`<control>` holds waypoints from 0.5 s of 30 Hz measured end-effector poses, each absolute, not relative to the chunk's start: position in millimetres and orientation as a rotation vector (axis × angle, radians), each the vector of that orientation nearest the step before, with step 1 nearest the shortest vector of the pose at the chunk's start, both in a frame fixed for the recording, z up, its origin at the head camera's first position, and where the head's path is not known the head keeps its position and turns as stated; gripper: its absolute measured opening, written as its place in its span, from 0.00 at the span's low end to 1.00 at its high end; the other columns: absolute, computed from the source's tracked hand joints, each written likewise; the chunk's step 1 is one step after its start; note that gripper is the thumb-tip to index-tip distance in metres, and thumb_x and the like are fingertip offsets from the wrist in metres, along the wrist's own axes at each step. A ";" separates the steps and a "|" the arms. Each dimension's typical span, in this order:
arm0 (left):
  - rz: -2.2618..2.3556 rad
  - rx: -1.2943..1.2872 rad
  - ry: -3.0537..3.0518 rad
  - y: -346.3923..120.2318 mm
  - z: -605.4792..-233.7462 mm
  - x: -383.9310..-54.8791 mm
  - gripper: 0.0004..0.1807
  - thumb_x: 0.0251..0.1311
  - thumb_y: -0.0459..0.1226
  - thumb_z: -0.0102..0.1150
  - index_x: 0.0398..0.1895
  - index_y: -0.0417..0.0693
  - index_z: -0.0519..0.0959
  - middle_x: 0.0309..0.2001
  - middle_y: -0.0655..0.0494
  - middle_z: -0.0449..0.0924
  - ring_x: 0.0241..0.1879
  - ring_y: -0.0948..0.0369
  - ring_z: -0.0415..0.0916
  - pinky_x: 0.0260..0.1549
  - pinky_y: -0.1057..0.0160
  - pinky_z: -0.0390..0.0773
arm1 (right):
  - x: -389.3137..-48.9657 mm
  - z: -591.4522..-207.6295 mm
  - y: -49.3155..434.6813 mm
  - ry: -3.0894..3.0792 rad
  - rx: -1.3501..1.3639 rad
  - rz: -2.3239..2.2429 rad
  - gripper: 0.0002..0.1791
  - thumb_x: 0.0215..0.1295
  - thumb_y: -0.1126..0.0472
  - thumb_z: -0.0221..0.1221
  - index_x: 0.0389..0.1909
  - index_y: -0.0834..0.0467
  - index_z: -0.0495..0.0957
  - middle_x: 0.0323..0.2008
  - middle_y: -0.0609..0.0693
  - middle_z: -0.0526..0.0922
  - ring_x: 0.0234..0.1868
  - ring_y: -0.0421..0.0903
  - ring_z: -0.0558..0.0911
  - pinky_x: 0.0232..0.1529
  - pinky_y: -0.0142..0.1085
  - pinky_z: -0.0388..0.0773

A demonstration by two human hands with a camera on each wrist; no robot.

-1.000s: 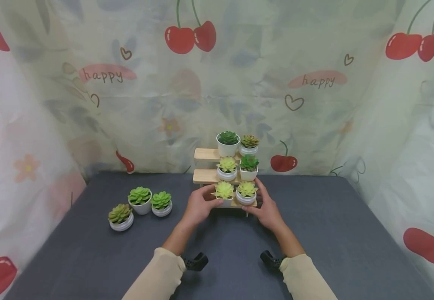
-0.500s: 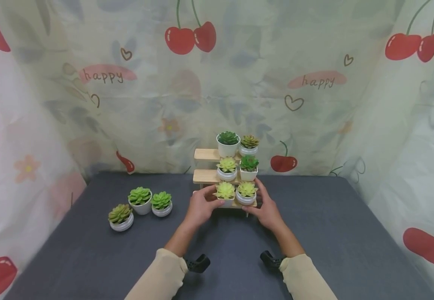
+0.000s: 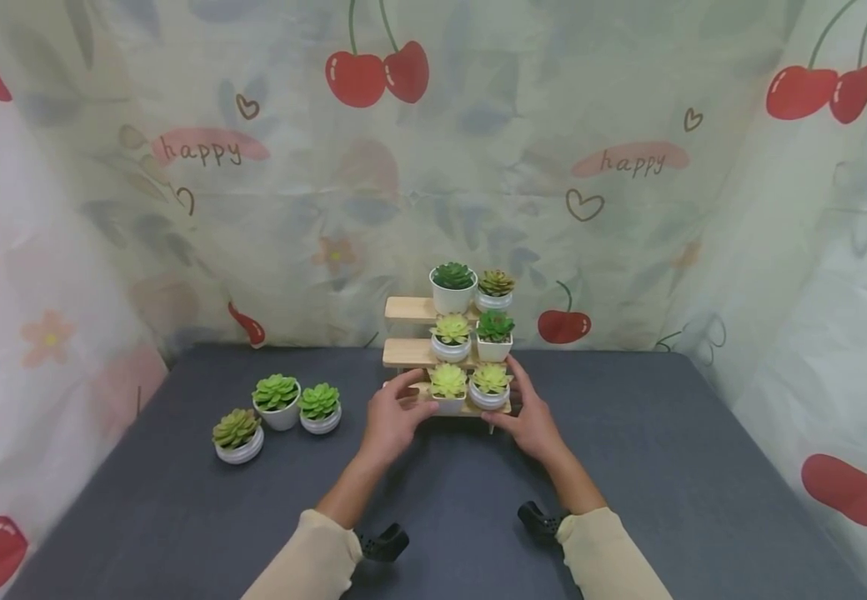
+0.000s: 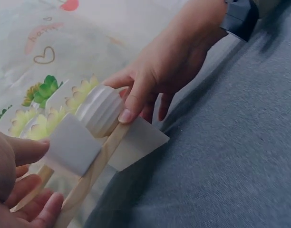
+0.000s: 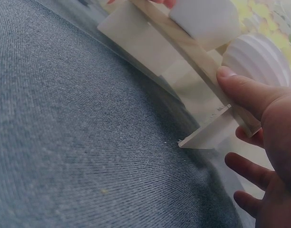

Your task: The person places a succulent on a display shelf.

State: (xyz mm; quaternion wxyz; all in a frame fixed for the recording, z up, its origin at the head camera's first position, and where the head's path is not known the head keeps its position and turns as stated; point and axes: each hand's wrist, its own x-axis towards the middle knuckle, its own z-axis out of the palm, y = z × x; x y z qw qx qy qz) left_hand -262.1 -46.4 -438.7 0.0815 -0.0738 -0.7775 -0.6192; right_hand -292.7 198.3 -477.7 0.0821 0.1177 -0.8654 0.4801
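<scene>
Three wood shelves [image 3: 411,309] on a dark, fine-ribbed tabletop [image 3: 448,500], cherry-print curtain [image 3: 478,167] behind; bottom shelf [image 4: 93,173] holds smooth sq. pot [image 4: 74,145] & ribbed rnd pot [image 4: 100,111], both white; I see L hand [image 3: 390,417], fingers loosely parted by sq. pot, can't tell if touching; R hand [image 3: 533,421] pinches shelf's R end

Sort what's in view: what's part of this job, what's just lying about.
In the job:
tiered wooden stand
six potted succulents on it
left hand
right hand
probably three loose succulents too

Apart from it:
cherry-print backdrop
black wrist devices
dark table
</scene>
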 end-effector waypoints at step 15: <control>-1.307 -0.208 -1.991 -82.0 -449.1 -253.9 0.20 0.49 0.28 0.73 0.47 0.42 0.82 0.48 0.48 0.80 0.51 0.51 0.74 0.51 0.50 0.71 | -292.4 -476.9 197.6 -2.597 0.335 1.438 0.58 0.52 0.55 0.74 0.77 0.36 0.45 0.55 0.57 0.75 0.57 0.56 0.76 0.53 0.57 0.70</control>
